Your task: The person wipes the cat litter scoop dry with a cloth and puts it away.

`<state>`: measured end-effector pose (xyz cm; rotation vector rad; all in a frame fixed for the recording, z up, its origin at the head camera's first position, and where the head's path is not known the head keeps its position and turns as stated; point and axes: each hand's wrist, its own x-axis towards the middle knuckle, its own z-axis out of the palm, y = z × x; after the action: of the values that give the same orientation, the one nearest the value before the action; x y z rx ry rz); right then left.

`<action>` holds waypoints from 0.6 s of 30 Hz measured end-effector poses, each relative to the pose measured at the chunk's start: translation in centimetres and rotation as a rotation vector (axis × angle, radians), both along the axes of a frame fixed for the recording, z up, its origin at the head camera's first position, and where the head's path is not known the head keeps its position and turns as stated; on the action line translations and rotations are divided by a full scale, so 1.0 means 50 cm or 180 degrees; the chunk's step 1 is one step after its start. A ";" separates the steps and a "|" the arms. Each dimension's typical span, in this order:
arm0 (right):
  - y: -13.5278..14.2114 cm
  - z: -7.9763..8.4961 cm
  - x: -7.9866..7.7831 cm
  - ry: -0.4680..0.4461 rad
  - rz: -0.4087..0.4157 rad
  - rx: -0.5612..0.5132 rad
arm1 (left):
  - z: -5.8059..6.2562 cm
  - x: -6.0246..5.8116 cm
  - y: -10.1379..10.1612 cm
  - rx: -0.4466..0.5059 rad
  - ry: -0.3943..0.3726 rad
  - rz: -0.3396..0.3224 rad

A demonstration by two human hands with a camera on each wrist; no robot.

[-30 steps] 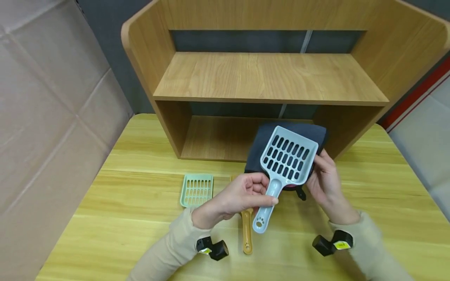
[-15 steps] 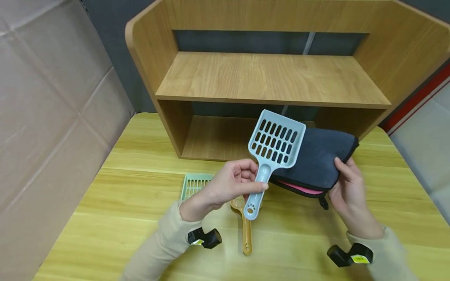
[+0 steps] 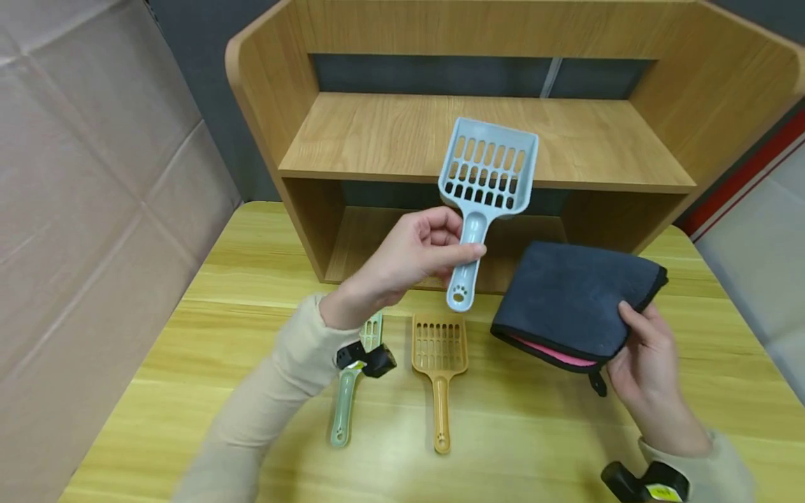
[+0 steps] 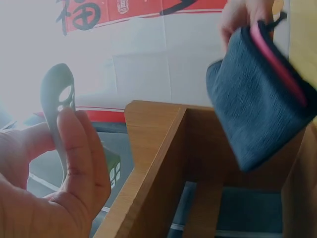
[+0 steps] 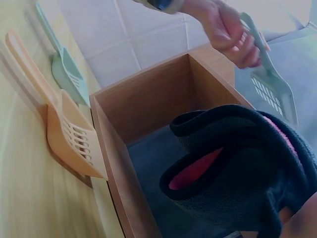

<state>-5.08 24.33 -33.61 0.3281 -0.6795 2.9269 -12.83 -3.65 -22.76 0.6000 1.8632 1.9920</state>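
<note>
My left hand (image 3: 421, 251) pinches the handle of a light blue slotted litter scoop (image 3: 476, 218), its head raised in front of the upper shelf. A paw-print cutout marks the handle's end. To the right, my right hand (image 3: 650, 363) grips the edge of a folded dark grey cloth (image 3: 566, 300) with black trim and a pink inner side. In the right wrist view the cloth's folds (image 5: 233, 168) hang loosely. On the table lie an orange litter scoop (image 3: 440, 349) and a green litter scoop (image 3: 344, 405), the latter partly hidden by my left forearm.
A wooden two-tier shelf (image 3: 484, 133) stands at the back of the table (image 3: 251, 279). A quilted pale wall (image 3: 94, 175) rises on the left, and a white panel with a red band (image 3: 742, 181) on the right.
The blue scoop has gone up and away from the cloth with my left hand. My right hand has drawn the cloth right and nearer. The orange scoop has come fully into view.
</note>
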 end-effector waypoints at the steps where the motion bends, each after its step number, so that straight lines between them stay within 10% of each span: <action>1: 0.001 0.000 0.003 0.0005 -0.0011 -0.0001 | 0.008 -0.008 0.006 -0.0006 0.0010 0.0016; 18: 0.028 -0.015 0.065 -0.0117 -0.0152 0.0166 | 0.100 -0.128 0.129 -0.0488 -0.0084 0.0154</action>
<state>-1.82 25.73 -34.37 0.2599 -0.7592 2.8808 -19.22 2.77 -17.74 0.4870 2.0094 1.8549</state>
